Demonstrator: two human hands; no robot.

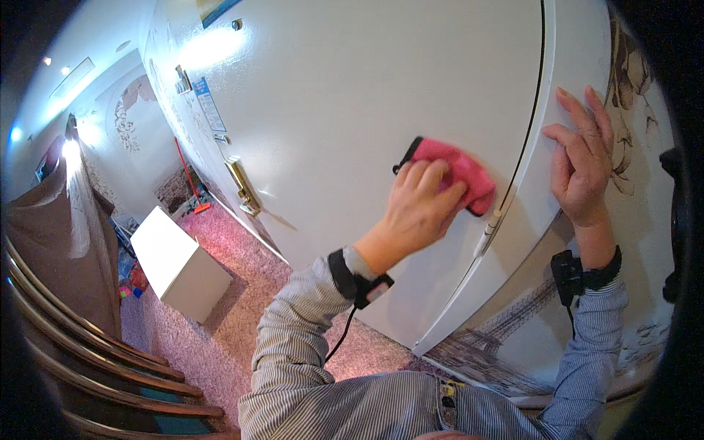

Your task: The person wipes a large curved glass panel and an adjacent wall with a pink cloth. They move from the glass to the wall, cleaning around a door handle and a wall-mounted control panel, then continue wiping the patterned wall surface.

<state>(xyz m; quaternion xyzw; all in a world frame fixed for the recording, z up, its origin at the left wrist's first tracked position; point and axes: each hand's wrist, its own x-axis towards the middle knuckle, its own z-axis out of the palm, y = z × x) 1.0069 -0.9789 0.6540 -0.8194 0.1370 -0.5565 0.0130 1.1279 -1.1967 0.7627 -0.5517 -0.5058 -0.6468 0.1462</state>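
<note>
My left hand (421,206) grips a bunched pink cloth (465,170) with black edging and presses it on the white door (352,99). The cloth lies close to the door's hinge side, just above a white hinge (488,234). On the right, my right hand (583,165) rests with fingers apart at the white door frame (550,115), holding nothing. Its fingertips seem to touch the frame. A black strap with a small device and cable sits on each wrist. The palm side of my left hand is hidden.
A brass door handle (242,187) is on the door's far side. A white box-shaped piece of furniture (181,264) stands on pink carpet (242,308). Curved wooden rails (110,379) fill the lower left. A red-handled broom (190,176) leans by the far wall. Printed wallpaper (511,319) borders the frame.
</note>
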